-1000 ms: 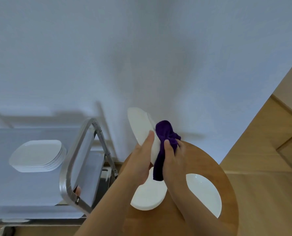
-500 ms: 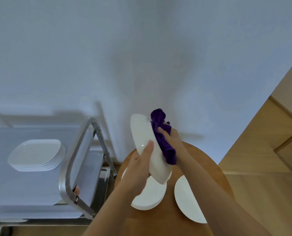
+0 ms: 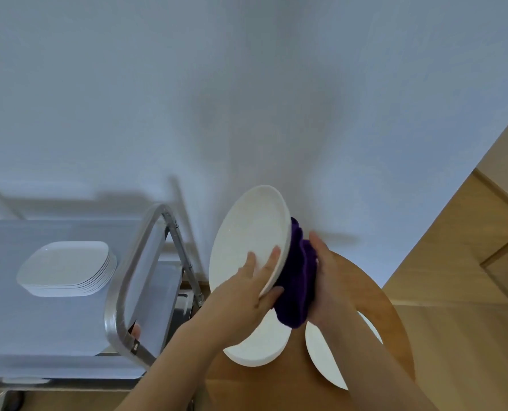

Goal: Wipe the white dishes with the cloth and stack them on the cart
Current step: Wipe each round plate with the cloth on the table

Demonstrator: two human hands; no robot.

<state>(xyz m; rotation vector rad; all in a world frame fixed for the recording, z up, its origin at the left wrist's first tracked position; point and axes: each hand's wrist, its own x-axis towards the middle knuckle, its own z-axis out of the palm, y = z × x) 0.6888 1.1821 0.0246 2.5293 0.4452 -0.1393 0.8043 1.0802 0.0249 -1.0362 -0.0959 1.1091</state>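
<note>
My left hand (image 3: 246,287) pinched the tilted white dish (image 3: 248,232) above the surface (image 3: 392,330), my right hand (image 3: 329,280) clutching the purple cloth (image 3: 297,280) against its back. Hard rubbing risked slipping it onto the dishes below (image 3: 258,345).

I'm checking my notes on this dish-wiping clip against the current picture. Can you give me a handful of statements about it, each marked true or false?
1. The left hand grips the raised white plate at its lower rim. True.
2. The purple cloth lies flat on the round wooden table. False: the right hand presses it against the far side of the raised plate.
3. A stack of white rectangular dishes sits on the cart. True.
4. The table holds no plates. False: two white plates lie on it, partly hidden by the arms.
5. The raised plate is tilted up on edge. True.
</note>
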